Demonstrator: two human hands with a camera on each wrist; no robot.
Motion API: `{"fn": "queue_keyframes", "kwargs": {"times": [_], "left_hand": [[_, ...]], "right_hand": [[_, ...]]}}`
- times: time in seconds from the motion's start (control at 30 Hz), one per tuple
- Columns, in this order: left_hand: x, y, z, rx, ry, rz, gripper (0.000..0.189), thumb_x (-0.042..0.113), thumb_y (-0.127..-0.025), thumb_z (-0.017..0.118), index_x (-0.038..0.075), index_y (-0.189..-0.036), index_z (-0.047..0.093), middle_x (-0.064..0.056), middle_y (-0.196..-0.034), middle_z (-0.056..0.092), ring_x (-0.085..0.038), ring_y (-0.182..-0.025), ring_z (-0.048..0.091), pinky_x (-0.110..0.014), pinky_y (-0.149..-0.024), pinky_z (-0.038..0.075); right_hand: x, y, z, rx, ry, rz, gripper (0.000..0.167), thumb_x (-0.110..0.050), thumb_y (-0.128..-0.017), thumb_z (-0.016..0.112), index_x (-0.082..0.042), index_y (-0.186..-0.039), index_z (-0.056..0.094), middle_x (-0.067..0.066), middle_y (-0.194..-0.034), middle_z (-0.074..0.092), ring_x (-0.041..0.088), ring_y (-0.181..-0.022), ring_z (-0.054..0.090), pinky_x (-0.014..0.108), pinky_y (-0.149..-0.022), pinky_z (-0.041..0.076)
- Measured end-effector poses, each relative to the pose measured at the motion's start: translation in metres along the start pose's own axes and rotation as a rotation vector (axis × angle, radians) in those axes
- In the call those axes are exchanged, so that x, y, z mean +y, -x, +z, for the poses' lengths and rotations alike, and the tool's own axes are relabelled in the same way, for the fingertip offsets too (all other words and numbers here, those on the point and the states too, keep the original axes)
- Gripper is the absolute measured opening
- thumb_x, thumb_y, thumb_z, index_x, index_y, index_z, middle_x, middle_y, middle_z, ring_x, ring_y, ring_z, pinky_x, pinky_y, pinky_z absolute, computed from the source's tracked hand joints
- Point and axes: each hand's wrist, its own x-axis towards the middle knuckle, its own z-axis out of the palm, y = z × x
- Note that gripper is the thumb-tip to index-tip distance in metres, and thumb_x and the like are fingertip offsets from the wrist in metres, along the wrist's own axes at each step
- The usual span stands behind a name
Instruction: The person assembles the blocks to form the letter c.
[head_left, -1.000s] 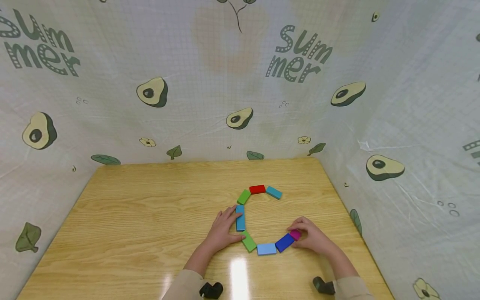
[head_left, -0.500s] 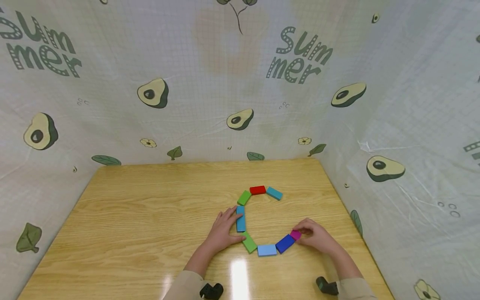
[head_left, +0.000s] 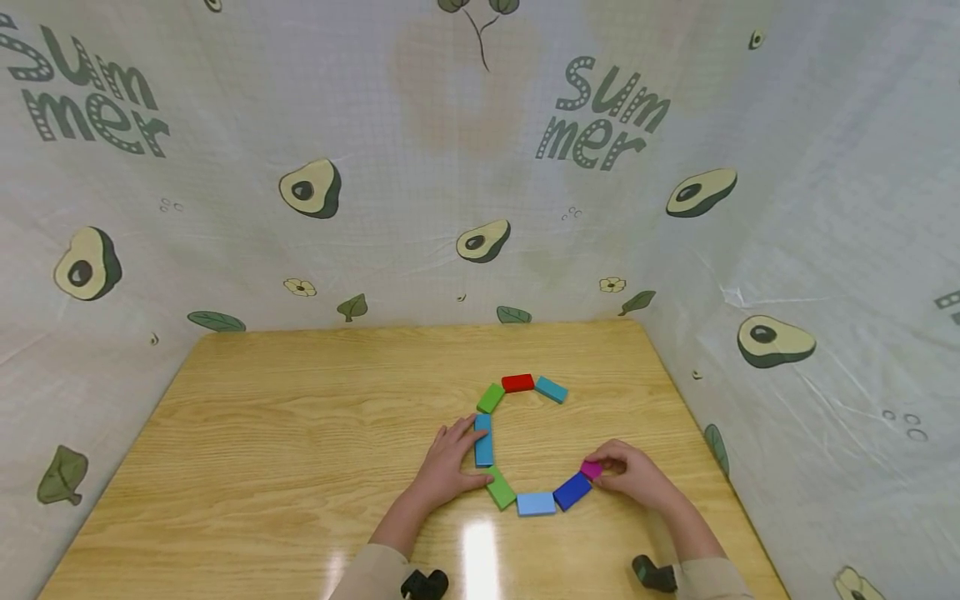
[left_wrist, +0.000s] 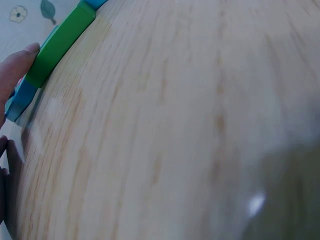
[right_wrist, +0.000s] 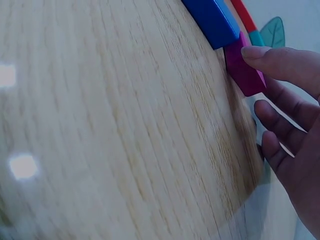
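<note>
Several coloured wooden blocks lie end to end in a curve open to the right. My right hand [head_left: 633, 473] pinches a magenta block [head_left: 592, 470] between thumb and finger, its end against the dark blue block [head_left: 572, 492]. The right wrist view shows the thumb on the magenta block's side [right_wrist: 244, 72]. On the curve's left side, my left hand [head_left: 446, 471] lies with spread fingers. Its fingertips touch the blue block [head_left: 483, 450], and its thumb touches the lower green block [head_left: 501, 488]. Between green and dark blue sits a light blue block [head_left: 536, 504].
Continuing the curve at the back are another green block [head_left: 491, 398], a red block [head_left: 518, 383] and a teal-blue block [head_left: 551, 390]. The wooden table [head_left: 300, 417] is bordered by a white printed curtain [head_left: 405, 183] at the back and sides.
My right hand has shifted slightly right, uncovering more of the magenta block. The left hand stays on its blocks. The whole head view has drifted slightly.
</note>
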Motion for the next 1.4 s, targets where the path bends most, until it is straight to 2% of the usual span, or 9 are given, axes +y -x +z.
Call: {"fn": "queue_keyframes", "kwargs": {"times": [0.33, 0.57, 0.7, 0.8, 0.9, 1.1, 1.23, 1.4], "left_hand": [[0.002, 0.001, -0.001, 0.002, 0.004, 0.002, 0.077, 0.053, -0.081, 0.074, 0.018, -0.145, 0.048, -0.005, -0.158, 0.026, -0.029, -0.145, 0.02, -0.05, -0.117, 0.009], [0.002, 0.0, 0.0, 0.028, 0.065, -0.005, 0.08, 0.052, -0.083, 0.073, 0.015, -0.147, 0.043, -0.008, -0.157, 0.028, -0.03, -0.143, 0.026, -0.052, -0.117, 0.012], [0.004, 0.002, -0.003, 0.025, 0.121, -0.031, 0.079, 0.05, -0.084, 0.073, 0.018, -0.148, 0.042, -0.006, -0.158, 0.026, -0.033, -0.143, 0.026, -0.054, -0.114, 0.02], [0.006, 0.003, -0.007, 0.016, 0.122, -0.035, 0.079, 0.049, -0.084, 0.073, 0.018, -0.149, 0.041, -0.004, -0.158, 0.026, -0.034, -0.142, 0.025, -0.055, -0.111, 0.027], [0.011, 0.004, -0.013, 0.005, 0.093, -0.039, 0.079, 0.049, -0.084, 0.074, 0.019, -0.149, 0.041, -0.003, -0.159, 0.025, -0.032, -0.142, 0.025, -0.054, -0.11, 0.03], [0.026, 0.004, -0.032, -0.006, -0.022, -0.012, 0.078, 0.045, -0.083, 0.076, 0.018, -0.148, 0.043, -0.004, -0.157, 0.027, -0.031, -0.141, 0.029, -0.052, -0.111, 0.03], [0.037, 0.002, -0.045, 0.01, -0.11, 0.03, 0.078, 0.045, -0.081, 0.078, 0.017, -0.146, 0.044, -0.006, -0.156, 0.03, -0.031, -0.139, 0.032, -0.051, -0.111, 0.031], [0.05, 0.001, -0.06, 0.029, -0.2, 0.081, 0.079, 0.048, -0.079, 0.079, 0.016, -0.144, 0.047, -0.007, -0.155, 0.032, -0.031, -0.139, 0.033, -0.053, -0.112, 0.028]], "right_hand": [[-0.001, 0.0, -0.001, -0.002, -0.014, 0.019, 0.029, -0.007, -0.08, 0.08, -0.005, -0.108, 0.072, 0.008, -0.105, 0.063, 0.017, -0.09, 0.058, 0.025, -0.073, 0.049], [-0.001, 0.0, -0.001, -0.003, -0.01, 0.028, 0.031, -0.008, -0.079, 0.08, -0.005, -0.108, 0.072, 0.007, -0.102, 0.063, 0.02, -0.088, 0.057, 0.024, -0.07, 0.047], [-0.003, 0.0, -0.003, -0.003, -0.014, 0.039, 0.032, -0.009, -0.079, 0.08, -0.005, -0.11, 0.071, 0.006, -0.101, 0.063, 0.023, -0.088, 0.056, 0.024, -0.07, 0.046], [-0.004, -0.001, -0.006, -0.002, -0.021, 0.028, 0.034, -0.008, -0.08, 0.079, -0.005, -0.112, 0.07, 0.007, -0.104, 0.063, 0.024, -0.091, 0.055, 0.027, -0.073, 0.046], [-0.008, -0.003, -0.009, 0.015, -0.006, 0.004, 0.034, -0.005, -0.08, 0.078, -0.004, -0.113, 0.07, 0.008, -0.106, 0.064, 0.026, -0.094, 0.055, 0.032, -0.077, 0.048], [-0.022, -0.01, -0.016, 0.087, 0.115, -0.031, 0.035, -0.007, -0.079, 0.08, -0.006, -0.112, 0.071, 0.004, -0.111, 0.064, 0.028, -0.102, 0.056, 0.048, -0.085, 0.049], [-0.034, -0.015, -0.02, 0.138, 0.147, -0.09, 0.037, -0.005, -0.078, 0.081, -0.005, -0.113, 0.07, 0.007, -0.115, 0.062, 0.036, -0.11, 0.055, 0.059, -0.092, 0.044], [-0.046, -0.017, -0.025, 0.199, 0.258, -0.19, 0.043, -0.011, -0.076, 0.083, -0.005, -0.117, 0.069, 0.013, -0.124, 0.058, 0.039, -0.119, 0.048, 0.064, -0.097, 0.036]]}}
